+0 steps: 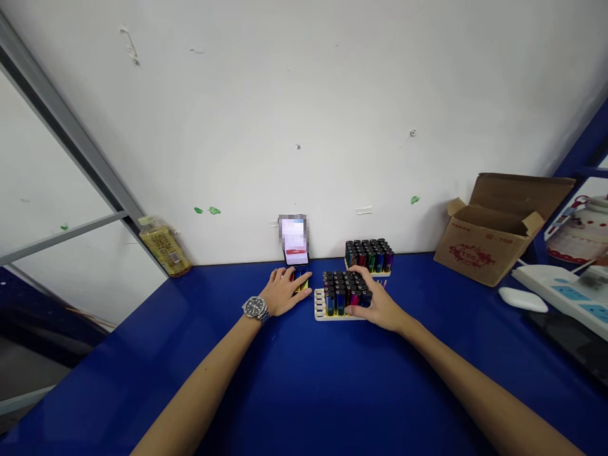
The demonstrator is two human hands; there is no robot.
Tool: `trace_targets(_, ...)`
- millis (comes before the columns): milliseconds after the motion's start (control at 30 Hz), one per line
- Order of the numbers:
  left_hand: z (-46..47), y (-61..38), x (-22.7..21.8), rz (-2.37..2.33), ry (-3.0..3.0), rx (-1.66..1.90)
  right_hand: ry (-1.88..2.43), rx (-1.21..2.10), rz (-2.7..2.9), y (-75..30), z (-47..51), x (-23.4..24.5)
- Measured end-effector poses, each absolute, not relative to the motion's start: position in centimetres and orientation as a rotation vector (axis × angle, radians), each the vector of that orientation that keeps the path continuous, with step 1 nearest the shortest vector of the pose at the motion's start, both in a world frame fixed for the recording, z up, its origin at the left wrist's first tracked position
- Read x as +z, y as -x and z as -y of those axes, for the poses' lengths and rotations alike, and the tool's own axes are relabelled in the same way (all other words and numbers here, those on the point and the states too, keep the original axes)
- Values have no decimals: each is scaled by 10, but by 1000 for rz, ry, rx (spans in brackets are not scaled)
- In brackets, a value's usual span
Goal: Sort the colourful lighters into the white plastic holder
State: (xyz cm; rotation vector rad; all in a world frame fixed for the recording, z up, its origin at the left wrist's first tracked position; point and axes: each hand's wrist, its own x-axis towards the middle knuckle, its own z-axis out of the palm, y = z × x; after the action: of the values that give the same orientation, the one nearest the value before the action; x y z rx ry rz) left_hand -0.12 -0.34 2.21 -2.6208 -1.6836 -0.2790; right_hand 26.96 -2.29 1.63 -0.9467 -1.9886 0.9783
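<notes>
My right hand (382, 307) grips the right end of a block of lighters (340, 297), with the thumb in front and fingers behind. These lighters have black tops and shiny blue and red bodies. They stand upright in rows in a white slotted tray (320, 311), whose left end shows bare slots. To its left, my left hand (281, 291), a watch on its wrist, rests palm down with fingers spread. Beneath and between those fingers lie several small yellow, blue and red pieces (299, 280), which look like loose lighters, partly hidden.
Behind my right hand stands a second full tray of lighters (369, 254). A phone (295, 239) leans on the wall. An open cardboard box (479, 244), a white mouse (522, 299) and a power strip (565, 292) are at the right; a yellow bottle (164, 247) tilts at the left.
</notes>
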Motion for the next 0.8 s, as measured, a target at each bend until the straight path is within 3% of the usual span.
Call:
trace_targets(333,3,6,26,1695,2617,-333,929,1004,1979,-270,22,15)
trace_targets(567,31,-28,45,1721,3027,-1061,910,968,1982,-271,21,17)
trace_targets(800,31,-45,38,1727,3360,-1204,898,967,1969,-270,20,18)
